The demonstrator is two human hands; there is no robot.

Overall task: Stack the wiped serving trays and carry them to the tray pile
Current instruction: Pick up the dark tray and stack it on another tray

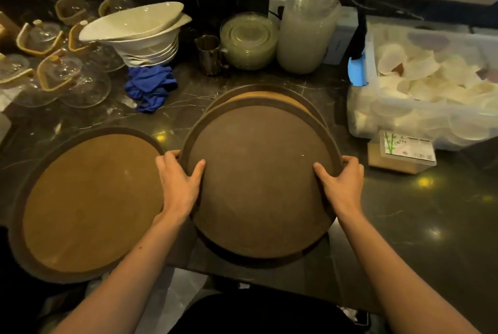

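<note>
A round dark brown serving tray (258, 180) sits on top of other trays, one of which (269, 95) peeks out behind it with a lighter cork-coloured face. My left hand (180, 180) grips the top tray's left rim, thumb on its surface. At the right rim, my right hand (341, 180) holds it the same way. A separate round tray (89, 201) with a tan inner face lies flat on the counter to the left, touching nothing but the counter.
A crumpled blue cloth (151, 87) lies behind the trays. Stacked white bowls (142, 34), glass lids (59, 75), a steel jug (208, 53) and glass plates (249, 40) crowd the back. A clear bin of cups (431, 86) and a small box (404, 153) stand right.
</note>
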